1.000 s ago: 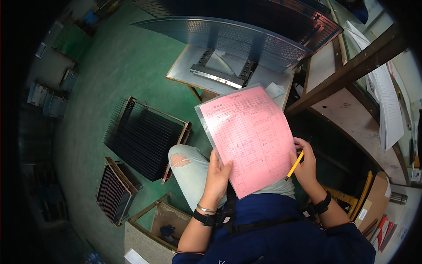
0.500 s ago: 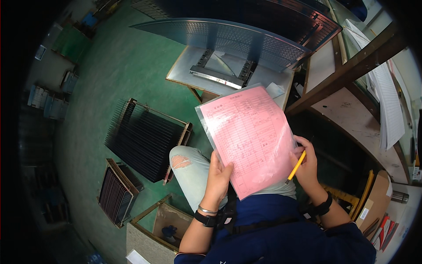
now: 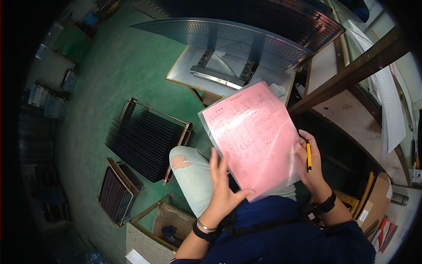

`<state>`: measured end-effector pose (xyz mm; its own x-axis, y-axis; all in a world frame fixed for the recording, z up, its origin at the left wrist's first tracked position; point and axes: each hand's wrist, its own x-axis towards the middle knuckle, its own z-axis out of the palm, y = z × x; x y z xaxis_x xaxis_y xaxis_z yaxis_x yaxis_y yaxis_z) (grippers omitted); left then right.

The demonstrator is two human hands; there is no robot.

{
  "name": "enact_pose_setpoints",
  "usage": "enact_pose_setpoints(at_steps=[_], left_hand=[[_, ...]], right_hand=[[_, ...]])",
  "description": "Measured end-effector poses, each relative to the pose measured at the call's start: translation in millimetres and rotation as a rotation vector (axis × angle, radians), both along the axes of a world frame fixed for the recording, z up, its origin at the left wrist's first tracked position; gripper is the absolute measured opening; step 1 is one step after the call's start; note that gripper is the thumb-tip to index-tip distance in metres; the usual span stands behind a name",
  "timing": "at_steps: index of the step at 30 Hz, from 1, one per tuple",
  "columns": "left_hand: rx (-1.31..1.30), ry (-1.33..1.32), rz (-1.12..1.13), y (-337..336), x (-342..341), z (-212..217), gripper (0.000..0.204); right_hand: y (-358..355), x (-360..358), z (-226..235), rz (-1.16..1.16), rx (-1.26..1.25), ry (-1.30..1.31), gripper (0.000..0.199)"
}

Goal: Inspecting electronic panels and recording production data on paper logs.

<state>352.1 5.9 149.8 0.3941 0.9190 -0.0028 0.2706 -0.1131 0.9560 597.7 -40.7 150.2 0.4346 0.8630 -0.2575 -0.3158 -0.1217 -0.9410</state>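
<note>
Landmark: pink form in clear plastic sleeve (image 3: pixel 257 138), held over the person's lap, roughly centre of view.

Large items first. Beyond the form, further from the person: a long curved perforated metal panel (image 3: pixel 228 37) lying over a low counter (image 3: pixel 187 66) with a metal bracket (image 3: pixel 217 75) on it. To the person's left of the form, on the green floor (image 3: pixel 110 75): a dark finned rack (image 3: pixel 145 138), and a smaller finned rack (image 3: pixel 116 191) nearer the person. To the right of the form: a wooden shelf frame (image 3: pixel 347 79) with a stack of white sheets (image 3: pixel 389 110).

Form: face up, tilted, lower corner over the knee in pale torn jeans (image 3: pixel 189 169).

Left hand (image 3: pixel 224 185): fingers spread and loose, thumb under the form's lower edge, palm off the sheet; supports rather than clamps.

Right hand (image 3: pixel 310 165): at the form's right edge, closed around a yellow pencil (image 3: pixel 308 157), tip pointing down and clear of the sheet.

Progress, judged: form is out and being read. Printed rows visible; whether any are filled in cannot be told at this resolution. Pencil is ready but not on paper, so any marking appears undone.
</note>
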Motion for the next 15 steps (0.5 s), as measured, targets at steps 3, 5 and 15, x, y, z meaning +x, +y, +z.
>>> enact_pose_setpoints(at_steps=[3,5,15], left_hand=[[0.197,0.263,-0.322,-11,5,8,0.114],[0.195,0.293,-0.379,-14,11,12,0.112],[0.233,0.494,-0.366,-13,25,9,0.073]], right_hand=[[0,-6,0,-0.014,0.053,0.102,0.035],[2,-11,4,-0.018,0.063,0.126,0.035],[-2,-6,-7,0.026,0.110,-0.146,0.031]])
